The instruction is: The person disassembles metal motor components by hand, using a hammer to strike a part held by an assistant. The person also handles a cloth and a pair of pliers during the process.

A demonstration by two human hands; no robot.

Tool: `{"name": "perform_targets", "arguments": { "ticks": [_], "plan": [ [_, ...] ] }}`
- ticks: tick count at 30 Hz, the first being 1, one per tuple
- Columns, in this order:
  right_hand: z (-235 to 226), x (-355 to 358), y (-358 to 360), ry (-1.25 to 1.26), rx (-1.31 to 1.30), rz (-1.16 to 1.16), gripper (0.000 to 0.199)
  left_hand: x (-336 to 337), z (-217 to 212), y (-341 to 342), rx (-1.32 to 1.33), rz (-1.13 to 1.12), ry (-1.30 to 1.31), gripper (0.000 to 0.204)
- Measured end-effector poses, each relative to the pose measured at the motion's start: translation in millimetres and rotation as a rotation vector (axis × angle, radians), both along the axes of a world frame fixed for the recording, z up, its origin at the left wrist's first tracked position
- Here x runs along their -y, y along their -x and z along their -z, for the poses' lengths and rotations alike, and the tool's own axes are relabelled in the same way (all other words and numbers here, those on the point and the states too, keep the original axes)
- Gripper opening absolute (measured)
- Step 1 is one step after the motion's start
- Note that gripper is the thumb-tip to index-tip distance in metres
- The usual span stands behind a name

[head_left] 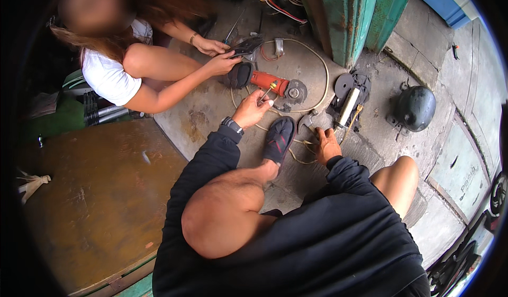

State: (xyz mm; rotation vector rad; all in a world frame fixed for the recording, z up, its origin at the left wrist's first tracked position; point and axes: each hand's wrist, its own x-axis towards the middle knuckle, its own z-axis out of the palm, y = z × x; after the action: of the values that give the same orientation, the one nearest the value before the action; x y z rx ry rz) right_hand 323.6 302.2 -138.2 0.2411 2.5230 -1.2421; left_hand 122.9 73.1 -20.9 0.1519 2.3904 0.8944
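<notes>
My left hand (252, 110), with a watch on the wrist, is closed on a thin rod-like piece with a yellow end (273, 86). It is just in front of a red angle grinder (267, 81) lying on the concrete, whose round disc (296, 91) faces up. Low over the ground to the right, my right hand (328, 146) is closed around the handle of a hammer (307, 119), its metal head pointing away from me. A pale cord (327, 80) loops around the grinder. Beside the hammer lie a white tube (349, 107) and a black disc (344, 83).
At the left a person in a white shirt (108, 74) crouches, holding a dark flat object (246, 46). A brown board (100, 201) lies lower left. A green metal post (344, 21) stands behind, a dark rounded tank (416, 109) at right, coloured wires (280, 3) farther back.
</notes>
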Motion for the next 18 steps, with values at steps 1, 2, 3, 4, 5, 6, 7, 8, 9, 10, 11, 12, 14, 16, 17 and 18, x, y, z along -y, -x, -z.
{"name": "perform_targets", "arguments": {
  "ticks": [1, 2, 3, 4, 5, 6, 7, 8, 9, 10, 11, 12, 14, 16, 17, 18],
  "plan": [
    [2, -4, 0, 0.002, 0.000, 0.006, 0.059, 2, -6, 5, 0.026, 0.028, 0.009, 0.022],
    [5, -7, -3, 0.002, -0.004, 0.007, 0.058, 4, -10, 8, 0.015, 0.100, 0.067, 0.021],
    [3, -5, -4, -0.012, 0.004, -0.001, 0.058, 10, -7, 11, 0.034, 0.084, 0.067, 0.021],
    [2, -2, -3, -0.031, 0.008, -0.006, 0.059, 17, 2, 14, 0.047, 0.071, 0.063, 0.022],
    [2, 1, 1, -0.050, 0.012, -0.009, 0.060, 24, 13, 20, 0.061, 0.060, 0.059, 0.022],
    [1, 2, 2, -0.066, 0.010, -0.010, 0.061, 23, 28, 16, -0.037, 0.055, -0.018, 0.027],
    [2, 4, 3, -0.064, 0.018, 0.005, 0.061, 26, 43, 13, -0.040, 0.048, -0.045, 0.027],
    [3, 8, 3, -0.061, 0.025, 0.021, 0.061, 30, 56, 8, -0.044, 0.041, -0.071, 0.027],
    [6, 8, 2, -0.068, 0.033, 0.036, 0.061, 32, 69, 2, -0.047, 0.034, -0.107, 0.027],
    [10, 7, -1, -0.095, 0.052, 0.044, 0.062, 23, 61, -4, -0.086, 0.138, -0.043, 0.026],
    [13, 4, -3, -0.095, 0.061, 0.064, 0.062, 21, 65, -12, -0.136, 0.188, -0.106, 0.023],
    [7, 6, -1, -0.078, 0.054, 0.064, 0.062, 35, 67, -19, -0.189, 0.239, -0.105, 0.022],
    [3, 11, -1, -0.071, 0.042, 0.088, 0.061, 69, 79, -27, -0.260, 0.318, -0.075, 0.019],
    [3, 16, 2, -0.098, 0.017, 0.129, 0.060, 102, 91, -32, -0.303, 0.373, -0.020, 0.018],
    [4, 18, 2, -0.113, 0.004, 0.152, 0.059, 117, 98, -32, -0.290, 0.378, 0.009, 0.018],
    [0, 22, 4, -0.158, 0.025, 0.168, 0.058, 132, 104, -31, -0.276, 0.384, 0.036, 0.019]
  ]
}}
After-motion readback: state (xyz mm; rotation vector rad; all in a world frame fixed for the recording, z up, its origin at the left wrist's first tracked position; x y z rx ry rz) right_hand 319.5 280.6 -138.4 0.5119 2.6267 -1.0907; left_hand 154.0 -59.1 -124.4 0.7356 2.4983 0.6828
